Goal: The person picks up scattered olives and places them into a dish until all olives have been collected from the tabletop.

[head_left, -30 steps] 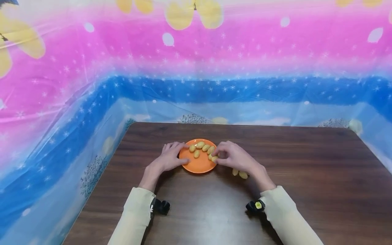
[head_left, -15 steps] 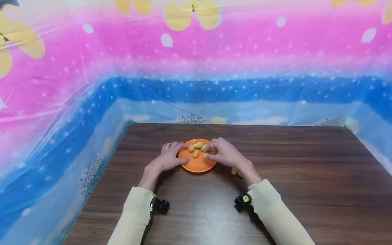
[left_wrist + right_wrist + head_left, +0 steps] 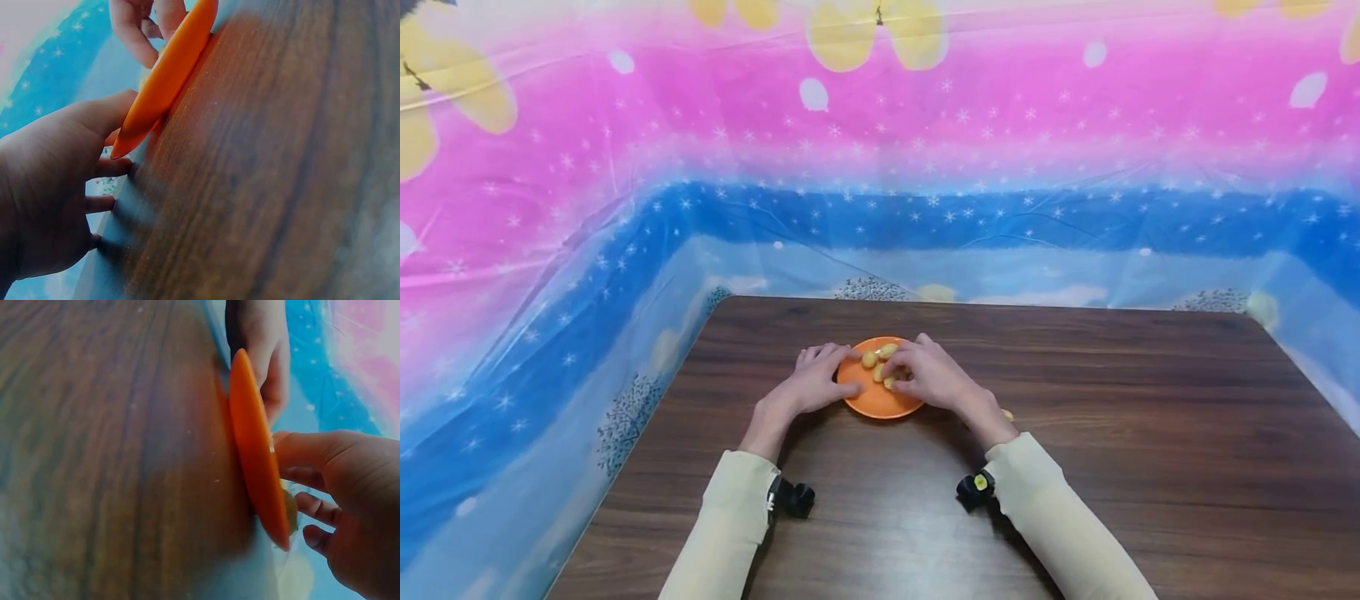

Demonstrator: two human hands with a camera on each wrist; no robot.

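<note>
An orange plate (image 3: 880, 404) lies on the table with several small, yellowish oval pieces on it, perhaps nuts or small fruits. One such piece (image 3: 869, 359) sits near its far left side. At the plate's left rim my left hand (image 3: 808, 387) holds the edge, thumb over the rim; in the left wrist view its other fingers reach down beside the plate. My right hand (image 3: 936, 377) is over the plate's right half, pinching a yellow oval piece (image 3: 889, 383) between thumb and fingertips. It hides the pieces underneath.
Another yellow piece (image 3: 1007, 414) lies on the brown wooden table (image 3: 1150, 433), right of the plate and partly behind the right wrist. A pink and blue printed cloth (image 3: 1000, 217) hangs behind and beside the table. Each wrist carries a small black camera (image 3: 793, 498).
My right hand has moved left across the plate, from its right rim toward the middle, with the yellow piece carried or pushed along. The left hand stays at the left rim.
</note>
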